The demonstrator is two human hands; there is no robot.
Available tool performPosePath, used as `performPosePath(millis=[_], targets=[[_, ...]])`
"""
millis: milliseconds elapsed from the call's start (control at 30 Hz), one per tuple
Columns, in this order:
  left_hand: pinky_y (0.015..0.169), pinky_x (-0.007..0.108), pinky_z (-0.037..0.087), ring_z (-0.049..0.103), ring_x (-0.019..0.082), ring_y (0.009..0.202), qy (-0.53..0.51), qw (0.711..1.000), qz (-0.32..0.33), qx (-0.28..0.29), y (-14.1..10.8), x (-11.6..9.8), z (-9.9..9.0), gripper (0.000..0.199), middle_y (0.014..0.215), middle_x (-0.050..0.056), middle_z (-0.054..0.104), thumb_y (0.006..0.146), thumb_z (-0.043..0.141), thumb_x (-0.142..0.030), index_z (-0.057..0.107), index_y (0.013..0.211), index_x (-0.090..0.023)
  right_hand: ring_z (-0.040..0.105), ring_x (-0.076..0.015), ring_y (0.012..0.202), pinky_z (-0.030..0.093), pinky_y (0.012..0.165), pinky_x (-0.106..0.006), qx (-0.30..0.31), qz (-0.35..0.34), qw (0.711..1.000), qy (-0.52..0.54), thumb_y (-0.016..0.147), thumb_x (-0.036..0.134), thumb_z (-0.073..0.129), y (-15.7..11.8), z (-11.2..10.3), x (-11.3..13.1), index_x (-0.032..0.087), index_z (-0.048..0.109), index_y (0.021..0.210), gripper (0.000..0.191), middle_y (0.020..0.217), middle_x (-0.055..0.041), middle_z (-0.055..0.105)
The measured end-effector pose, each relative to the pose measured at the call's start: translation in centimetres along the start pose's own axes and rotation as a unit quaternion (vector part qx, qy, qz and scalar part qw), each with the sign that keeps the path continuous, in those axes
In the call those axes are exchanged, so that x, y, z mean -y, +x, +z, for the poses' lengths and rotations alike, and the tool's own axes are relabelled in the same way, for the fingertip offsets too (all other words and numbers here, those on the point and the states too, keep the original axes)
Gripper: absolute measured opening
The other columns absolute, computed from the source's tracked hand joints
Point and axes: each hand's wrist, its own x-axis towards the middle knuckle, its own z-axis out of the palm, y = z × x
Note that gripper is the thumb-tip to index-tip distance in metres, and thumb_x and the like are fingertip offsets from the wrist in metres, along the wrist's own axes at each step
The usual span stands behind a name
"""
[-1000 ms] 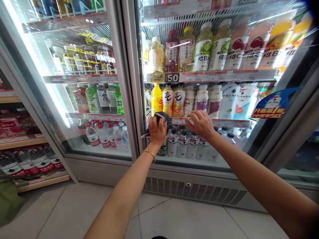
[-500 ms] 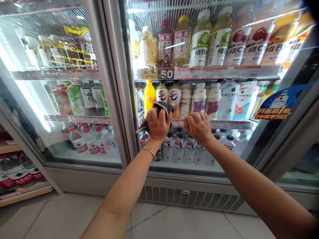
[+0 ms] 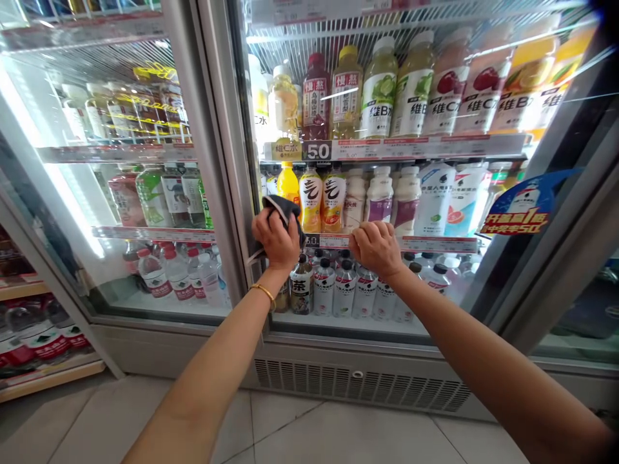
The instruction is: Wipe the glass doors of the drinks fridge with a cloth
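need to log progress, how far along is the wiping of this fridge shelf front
Done: cannot tell, no wiped patch shows. In hand: the left hand presses a dark cloth against the shelf strip at its left end, while the right hand rests on it. Left: apparently the strip's right side.

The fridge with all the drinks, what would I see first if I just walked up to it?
First the lit glass-fronted drinks fridge, its shelves packed with colourful plastic bottles, such as the bright yellow bottle on the middle shelf. In front of that bottle, the person's left hand presses a dark grey cloth by the door's edge. Just to its right, the right hand rests, fingers curled, at the shelf's price strip.
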Motion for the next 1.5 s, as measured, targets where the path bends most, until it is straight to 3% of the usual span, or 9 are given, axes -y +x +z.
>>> performPosePath(millis=[100,267,533,667,867,1067,1300,1400,1500], targets=[[0.100,0.047,0.033,0.046,0.028,0.113,-0.024,0.999,-0.035,-0.006,2.0,-3.4,1.9,0.033,0.113,0.018,0.055,0.094,0.041,-0.039,0.055,0.107,-0.013,0.040,-0.0183,0.076,0.027,0.071,-0.033,0.002,0.011,1.000,0.001,0.089,0.025,0.048,-0.1,0.1,0.1,0.020,0.055,0.074,0.017,0.081,-0.0049,0.055],[0.099,0.044,0.034,0.048,0.029,0.114,-0.053,0.992,0.091,0.072,-0.2,-7.4,3.0,0.031,0.114,0.015,0.058,0.092,0.045,-0.039,0.058,0.108,-0.016,0.040,-0.0193,0.078,0.028,0.074,-0.034,0.003,0.024,1.000,-0.015,0.089,0.025,0.047,0.1,0.1,0.2,0.020,0.055,0.072,0.019,0.082,-0.0059,0.055],[0.094,0.038,0.037,0.053,0.025,0.110,-0.063,0.923,0.340,0.171,-3.9,-2.6,0.0,0.024,0.110,0.008,0.064,0.088,0.052,-0.032,0.063,0.109,-0.025,0.040,-0.0176,0.077,0.028,0.073,-0.033,0.090,-0.141,0.986,0.023,0.088,0.027,0.049,-1.7,-2.2,-3.6,0.021,0.056,0.074,0.016,0.080,-0.0032,0.056],[0.095,0.041,0.037,0.052,0.027,0.112,-0.067,0.943,0.251,0.206,-2.0,-2.1,0.2,0.027,0.113,0.012,0.062,0.089,0.050,-0.036,0.062,0.109,-0.023,0.041,-0.0171,0.077,0.029,0.073,-0.032,0.054,-0.075,0.996,-0.013,0.088,0.025,0.051,-3.3,-3.2,-6.8,0.020,0.056,0.076,0.014,0.083,-0.0038,0.057],[0.102,0.049,0.031,0.046,0.031,0.117,-0.063,0.996,0.005,0.068,0.2,-9.3,3.7,0.037,0.119,0.019,0.056,0.092,0.044,-0.041,0.058,0.112,-0.014,0.041,-0.0180,0.077,0.028,0.071,-0.032,0.009,0.017,0.999,-0.029,0.088,0.026,0.052,-4.1,-2.3,-7.4,0.021,0.054,0.074,0.015,0.083,-0.0044,0.056],[0.096,0.045,0.035,0.051,0.031,0.113,-0.074,0.981,0.136,0.113,-2.7,-13.8,4.8,0.033,0.116,0.015,0.061,0.090,0.048,-0.038,0.060,0.114,-0.018,0.041,-0.0184,0.078,0.028,0.072,-0.033,0.010,0.037,0.999,-0.031,0.087,0.024,0.050,-4.2,-2.1,-7.3,0.021,0.054,0.073,0.015,0.085,-0.0050,0.056],[0.094,0.036,0.037,0.055,0.023,0.110,-0.110,0.910,0.346,0.202,-4.6,-8.9,2.1,0.028,0.111,0.008,0.066,0.089,0.052,-0.033,0.061,0.115,-0.027,0.041,-0.0185,0.078,0.028,0.072,-0.033,0.025,0.026,0.999,-0.023,0.087,0.023,0.048,-4.6,-2.1,-7.7,0.021,0.054,0.074,0.014,0.085,-0.0048,0.057],[0.093,0.039,0.038,0.055,0.027,0.109,-0.067,0.935,0.298,0.180,-3.2,-7.0,1.6,0.030,0.112,0.011,0.064,0.088,0.053,-0.036,0.061,0.113,-0.023,0.041,-0.0184,0.077,0.027,0.073,-0.034,0.033,0.042,0.998,-0.013,0.088,0.023,0.047,-4.6,-1.9,-7.6,0.021,0.054,0.074,0.015,0.084,-0.0047,0.056],[0.096,0.044,0.036,0.052,0.030,0.111,-0.031,0.983,0.148,0.108,-0.8,-7.8,2.5,0.035,0.115,0.015,0.061,0.088,0.051,-0.040,0.060,0.113,-0.017,0.041,-0.0185,0.079,0.027,0.074,-0.034,0.022,0.066,0.998,0.002,0.088,0.022,0.047,-4.7,-1.8,-7.4,0.021,0.053,0.074,0.015,0.084,-0.0049,0.056]])
